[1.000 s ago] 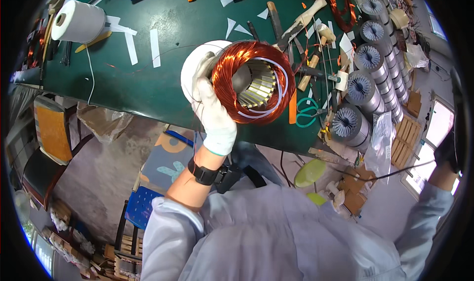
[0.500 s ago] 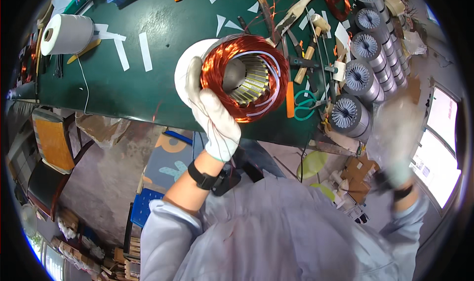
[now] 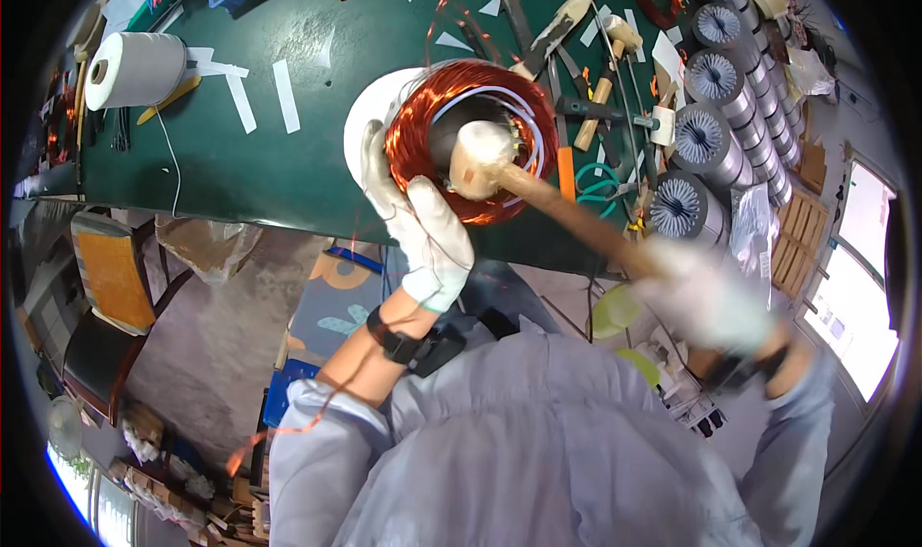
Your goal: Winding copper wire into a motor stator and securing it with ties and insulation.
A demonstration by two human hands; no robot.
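Observation:
A motor stator with a thick ring of copper windings [image 3: 408, 120] and pale sleeving around its bore stands at the table's near edge. My left hand [image 3: 432, 235], in a white glove, is closed round its lower left side. A rounded white surface [image 3: 361, 129] shows behind the stator. In my gloved right hand [image 3: 706, 297], blurred by motion, is the handle of a wooden mallet [image 3: 567, 211]. The mallet's pale head is in front of the stator's bore and hides part of it; whether it touches the windings I cannot tell.
Green-handled scissors [image 3: 597, 190], hammers and other hand tools lie to the right on the green table [image 3: 317, 168]. Beyond them stand rows of metal stator cores [image 3: 677, 206]. A white thread spool [image 3: 139, 71] and paper strips are at left. Reddish wire hangs near my left forearm.
My right hand has swung in from the far right, bringing the mallet's head over the stator's bore. My left hand keeps its hold on the stator.

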